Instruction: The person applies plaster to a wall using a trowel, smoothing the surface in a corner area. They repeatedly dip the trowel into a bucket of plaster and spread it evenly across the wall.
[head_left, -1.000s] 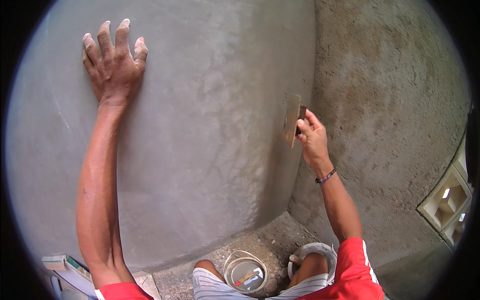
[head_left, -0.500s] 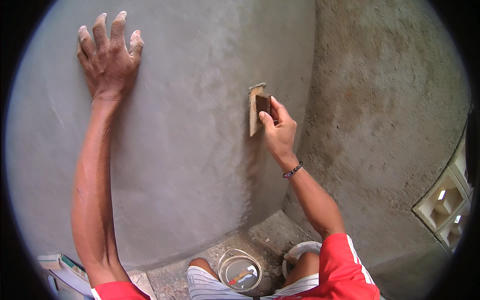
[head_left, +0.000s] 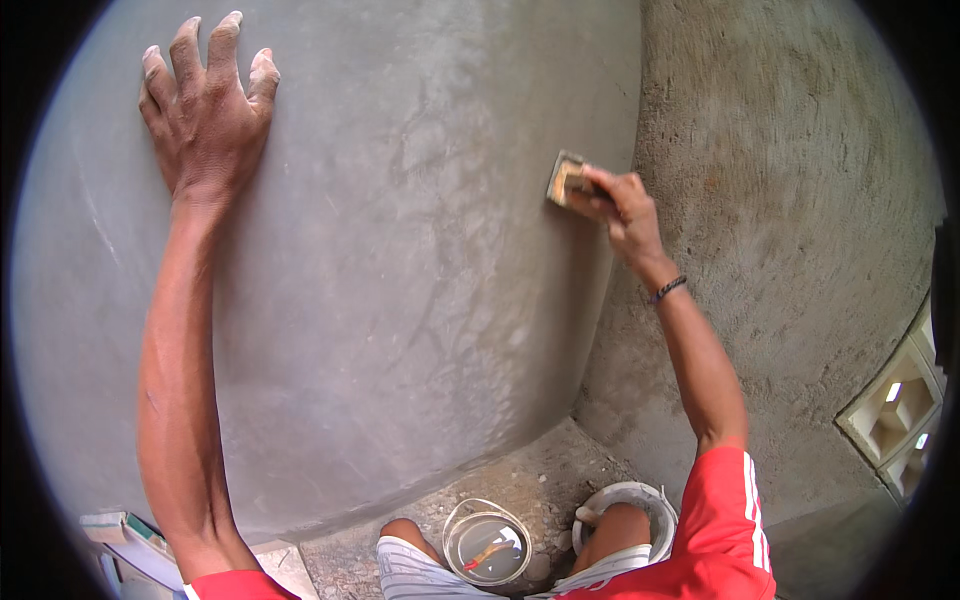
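A smooth grey plastered wall (head_left: pixel 350 250) fills the middle of the view, with wet-looking ripples down its right part. Fingers spread and tips whitened, my left hand (head_left: pixel 208 125) rests on the wall's upper left and holds nothing. At the upper right, my right hand (head_left: pixel 625 210) grips the handle of a small wooden plastering float (head_left: pixel 563 182). The float lies against the plaster close to the inner corner. Some fingers of that hand are blurred and partly hidden behind the handle.
On the rough floor between my knees stands a bucket of water (head_left: pixel 487 550) with a red-tipped tool in it. A second bucket (head_left: pixel 660 520) sits by my right leg. A rough unfinished wall (head_left: pixel 760 200) meets the corner; ventilation blocks (head_left: pixel 890 415) are at far right.
My right hand has carried the float right and slightly up across the wall, toward the corner, and the float has turned. The left hand keeps its spread pose, slightly further left in view.
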